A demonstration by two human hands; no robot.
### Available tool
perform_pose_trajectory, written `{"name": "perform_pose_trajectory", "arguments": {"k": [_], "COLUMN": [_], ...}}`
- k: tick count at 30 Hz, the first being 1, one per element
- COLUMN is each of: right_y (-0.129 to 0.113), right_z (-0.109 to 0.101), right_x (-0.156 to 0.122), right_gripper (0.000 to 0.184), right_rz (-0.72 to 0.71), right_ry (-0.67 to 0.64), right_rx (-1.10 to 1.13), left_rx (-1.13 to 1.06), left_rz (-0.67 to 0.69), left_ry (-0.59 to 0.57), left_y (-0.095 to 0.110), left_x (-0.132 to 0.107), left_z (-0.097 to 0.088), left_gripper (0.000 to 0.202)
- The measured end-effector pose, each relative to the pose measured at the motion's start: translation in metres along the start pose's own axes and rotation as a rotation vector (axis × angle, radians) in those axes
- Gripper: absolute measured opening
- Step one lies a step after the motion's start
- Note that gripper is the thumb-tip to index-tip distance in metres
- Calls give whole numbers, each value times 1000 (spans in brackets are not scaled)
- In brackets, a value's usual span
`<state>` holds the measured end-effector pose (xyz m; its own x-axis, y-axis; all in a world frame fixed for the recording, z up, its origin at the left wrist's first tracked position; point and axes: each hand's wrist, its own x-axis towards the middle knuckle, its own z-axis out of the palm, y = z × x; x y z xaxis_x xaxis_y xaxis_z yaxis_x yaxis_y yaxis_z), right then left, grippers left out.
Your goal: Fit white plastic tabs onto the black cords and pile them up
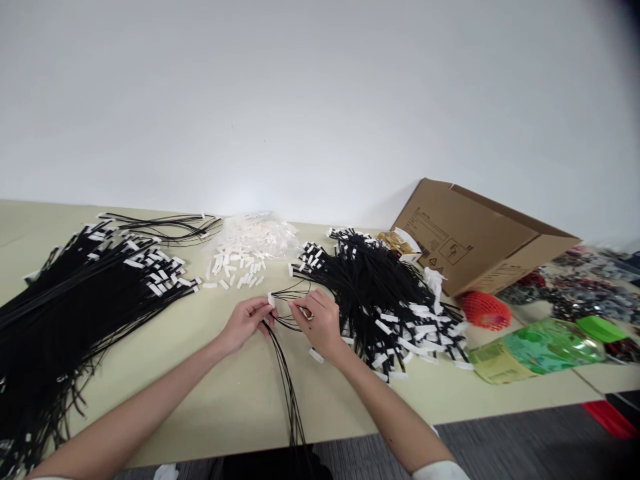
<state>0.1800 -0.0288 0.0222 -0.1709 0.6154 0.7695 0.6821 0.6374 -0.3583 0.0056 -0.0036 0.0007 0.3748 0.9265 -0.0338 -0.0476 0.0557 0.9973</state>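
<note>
In the head view, my left hand [251, 320] pinches a white connector [271, 300] at the middle of the table. Thin black wires [286, 377] run from it, and some hang down past the table's front edge. Close by on the right, my right hand [319, 320] has its thumb and fingertips pressed together among the wires, apparently on a single strand. The exact grip of these fingertips is too small to make out fully. Loose white connectors [235, 267] lie beyond my hands, beside a clear plastic bag [263, 235] of similar pieces.
Large heaps of black wires with white connectors lie left [95, 293] and right [370, 287]. Further right are a tilted cardboard box [460, 233], a red foam net [486, 311] and a green-labelled plastic bottle [543, 350] on its side. A wall stands behind the table.
</note>
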Motion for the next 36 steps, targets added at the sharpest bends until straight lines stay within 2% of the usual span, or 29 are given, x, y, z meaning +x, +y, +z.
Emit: {"name": "perform_pose_trajectory", "arguments": {"k": [12, 31, 36], "right_y": [-1, -7, -11], "right_z": [0, 2, 4], "right_x": [-1, -2, -5], "right_gripper": [19, 24, 21], "right_rz": [-4, 173, 75], "right_ry": [-1, -16, -35], "right_rx": [-6, 132, -14], "left_rx": [16, 143, 188], "left_rz": [11, 95, 117], "left_ry": [-9, 64, 142], "left_y": [1, 0, -1], "left_x": [-1, -3, -2], "left_z": [1, 3, 5], "left_gripper": [25, 23, 22]}}
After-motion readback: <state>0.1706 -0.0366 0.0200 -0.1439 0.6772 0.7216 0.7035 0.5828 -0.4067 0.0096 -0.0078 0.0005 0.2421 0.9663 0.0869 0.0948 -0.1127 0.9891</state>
